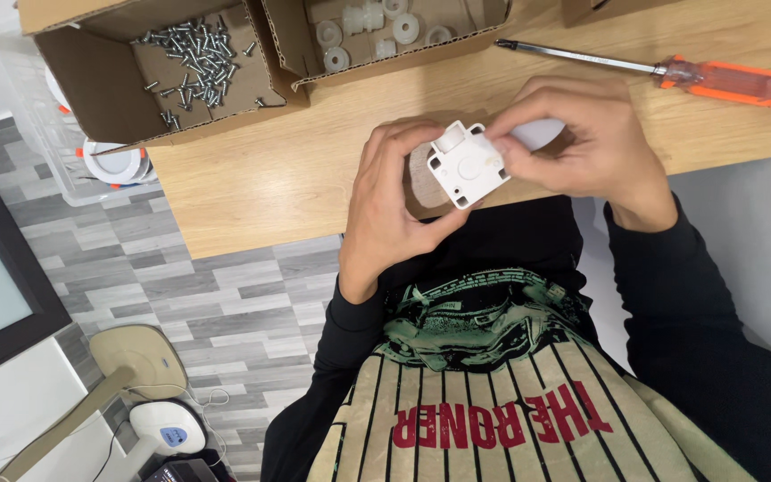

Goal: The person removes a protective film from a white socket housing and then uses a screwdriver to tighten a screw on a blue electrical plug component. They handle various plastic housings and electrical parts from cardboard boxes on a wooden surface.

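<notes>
A small square white plastic part [466, 165] with corner holes is held over the near edge of the wooden table [296, 170]. My left hand [390, 201] grips it from below and from the left. My right hand [573, 138] pinches its upper right side with thumb and fingers. Both hands touch the part at once. Whatever lies under my right palm is hidden.
An orange-handled screwdriver [671, 71] lies at the far right of the table. One open cardboard box [91, 71] holds several screws [194, 54]; another box [292, 45] holds white plastic pieces [368, 31]. Left of the table is a clear bin and grey plank floor.
</notes>
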